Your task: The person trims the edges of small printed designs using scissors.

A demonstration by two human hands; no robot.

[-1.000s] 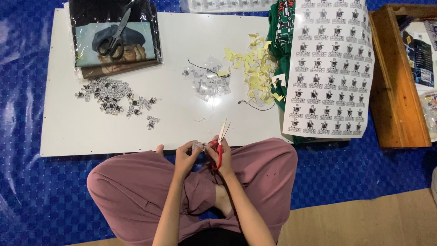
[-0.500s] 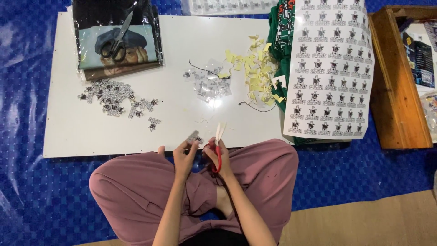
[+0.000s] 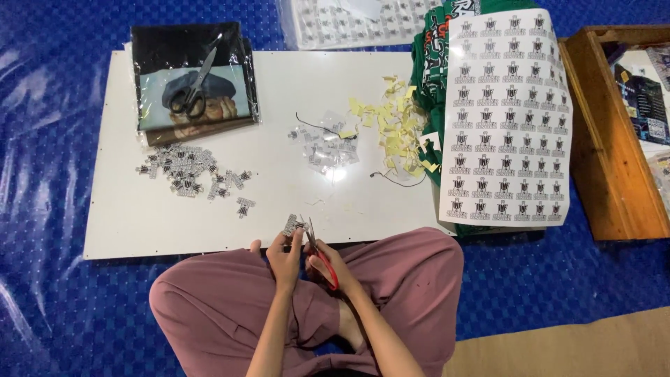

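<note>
Left hand [image 3: 285,257]: a small printed label strip [image 3: 293,225] is pinched at the counter's near edge, lower middle of frame.
Right hand [image 3: 326,264]: red-handled scissors [image 3: 317,251] are gripped, blades set against the strip.
Counter [image 3: 279,91]: white board laid on a blue tarp [image 3: 49,139].
Cut pieces [image 3: 185,171]: piled centre-left.
Yellow scraps [image 3: 394,129]: scattered upper middle.
Label sheet [image 3: 508,119]: spread at right.

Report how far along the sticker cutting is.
Done: a pile of small cut-out black-and-white stickers lies on the white board, with yellow backing scraps nearby. In hand: the left hand holds a small sticker strip while the right hand works red-handled scissors. Left: a full uncut sticker sheet.
</note>
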